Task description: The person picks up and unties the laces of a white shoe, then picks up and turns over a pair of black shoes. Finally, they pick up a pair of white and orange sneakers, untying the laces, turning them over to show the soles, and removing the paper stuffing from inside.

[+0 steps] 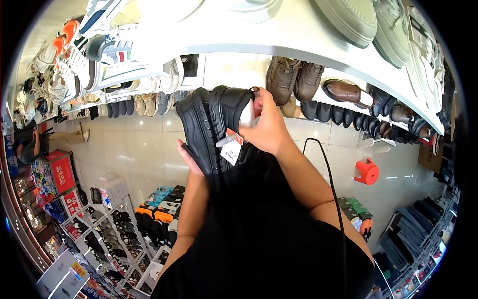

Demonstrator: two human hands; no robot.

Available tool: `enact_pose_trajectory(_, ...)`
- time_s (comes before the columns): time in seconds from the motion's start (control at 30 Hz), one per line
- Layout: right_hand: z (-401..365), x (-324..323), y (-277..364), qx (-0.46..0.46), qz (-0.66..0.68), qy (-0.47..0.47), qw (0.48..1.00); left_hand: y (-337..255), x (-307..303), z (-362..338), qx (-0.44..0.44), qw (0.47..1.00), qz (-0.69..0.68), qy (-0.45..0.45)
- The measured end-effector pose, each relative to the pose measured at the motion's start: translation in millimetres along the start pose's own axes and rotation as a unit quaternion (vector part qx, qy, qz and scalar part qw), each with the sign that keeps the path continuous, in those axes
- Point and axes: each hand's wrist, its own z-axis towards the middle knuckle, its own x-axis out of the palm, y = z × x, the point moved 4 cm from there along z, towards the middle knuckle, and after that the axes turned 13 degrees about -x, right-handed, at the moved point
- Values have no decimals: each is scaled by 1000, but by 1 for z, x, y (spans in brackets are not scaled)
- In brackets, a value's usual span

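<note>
A pair of black shoes (199, 127) is held up in front of my chest, sole against sole. My left hand (189, 158) grips the pair from the left side, most of its fingers hidden behind the shoes. Fingers bent, my right hand (269, 124) holds the right-hand shoe at its opening, beside pale stuffing (247, 114) inside it. A red and white price tag (231, 149) hangs over the shoes on a grey fastener.
A white display shelf (224, 35) with light sneakers runs ahead of me. Brown lace-up shoes (283, 79) and more pairs stand on the tier below. A red stool (367, 172) is on the tiled floor to the right. Another person (35, 144) is at the far left.
</note>
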Motion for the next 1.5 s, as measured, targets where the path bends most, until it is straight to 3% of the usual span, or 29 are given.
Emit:
enact_pose_trajectory(0.2, 3, -2, -12, 2, -38, -21, 999, -1, -5, 11, 23, 970, 136, -200)
enact_pose_trajectory(0.33, -9, 3, -12, -18, -47, -57, 997, -12, -16, 12, -7, 971, 126, -203)
enact_pose_trajectory(0.43, -19, 16, 3, -12, -7, -110, 994, -24, -24, 6, -34, 986, 91, -133)
enact_pose_trajectory(0.53, -25, 33, 18, -7, 7, -117, 993, -40, -31, -4, -48, 989, 68, -124)
enact_pose_trajectory(0.63, -34, 52, 28, -2, -74, -118, 990, -54, -28, -16, -72, 996, -38, -19)
enact_pose_trajectory(0.73, -40, 70, 38, 16, -104, -97, 990, -67, -41, -29, -65, 994, 18, -82)
enact_pose_trajectory(0.83, -48, 89, 40, 3, -72, -113, 991, -72, -32, -33, -83, 995, -15, 60)
enact_pose_trajectory(0.93, -57, 111, 35, -20, 143, -195, 970, -78, -40, -39, -86, 995, 42, 3)
enact_pose_trajectory(1.03, -76, 127, 20, -59, 171, -261, 948, -77, -39, -43, -88, 995, 18, 39)
enact_pose_trajectory(1.07, -83, 133, 17, -58, 218, -281, 933, -78, -41, -44, -111, 989, -15, 96)
enact_pose_trajectory(1.17, -97, 141, 14, -47, 279, -112, 952, -82, -62, -50, -123, 991, 53, 10)
enact_pose_trajectory(1.2, -103, 146, 11, 3, 350, -34, 936, -83, -59, -51, -137, 988, -30, 66)
enact_pose_trajectory(1.23, -107, 152, 3, -20, 364, -24, 931, -85, -56, -53, -161, 978, -72, 113)
enact_pose_trajectory(1.3, -117, 149, -6, 7, 380, -52, 923, -92, -64, -59, -170, 985, 10, 22)
enact_pose_trajectory(1.37, -127, 157, -36, 48, 440, -100, 891, -99, -84, -66, -179, 964, 198, -13)
enact_pose_trajectory(1.4, -128, 156, -39, 31, 437, -111, 892, -101, -92, -67, -180, 940, 289, -28)
enact_pose_trajectory(1.43, -128, 153, -42, 14, 434, -121, 893, -99, -71, -58, -212, 944, 252, 12)
enact_pose_trajectory(1.5, -128, 148, -55, -26, 371, -153, 916, -112, -79, -48, -189, 914, 359, -16)
